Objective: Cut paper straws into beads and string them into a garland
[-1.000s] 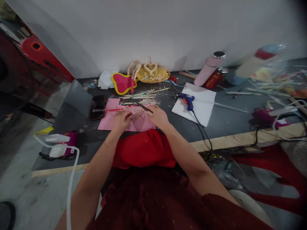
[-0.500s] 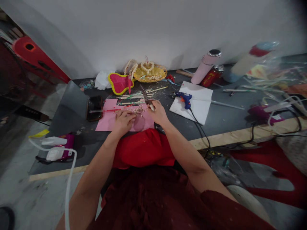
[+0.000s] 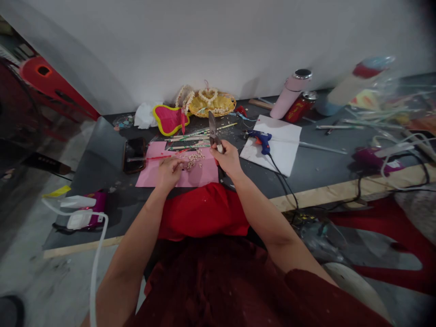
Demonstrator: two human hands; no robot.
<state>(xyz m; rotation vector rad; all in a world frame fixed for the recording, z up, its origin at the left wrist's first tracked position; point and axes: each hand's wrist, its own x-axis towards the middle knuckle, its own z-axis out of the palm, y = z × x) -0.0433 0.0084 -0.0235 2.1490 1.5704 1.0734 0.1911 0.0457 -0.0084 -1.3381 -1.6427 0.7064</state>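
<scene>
My right hand is wrapped round the handles of a pair of shears, whose dark metal blades point away toward the wall. On the pink sheet lies a loose pile of small beige pieces, between my two hands. My left hand rests over the sheet just left of that pile, thumb and fingertips drawn together. Whatever is in that pinch is too small to make out. Behind the pile lie several thin patterned sticks.
A blue glue gun lies on a white board at right, its cord trailing off the table edge. A yellow basket and a pink bottle stand by the wall. A phone lies at left.
My left hand has drawn back left from the pile, uncovering more of the beige pieces. The shears have swung more upright and a little right in my right hand.
</scene>
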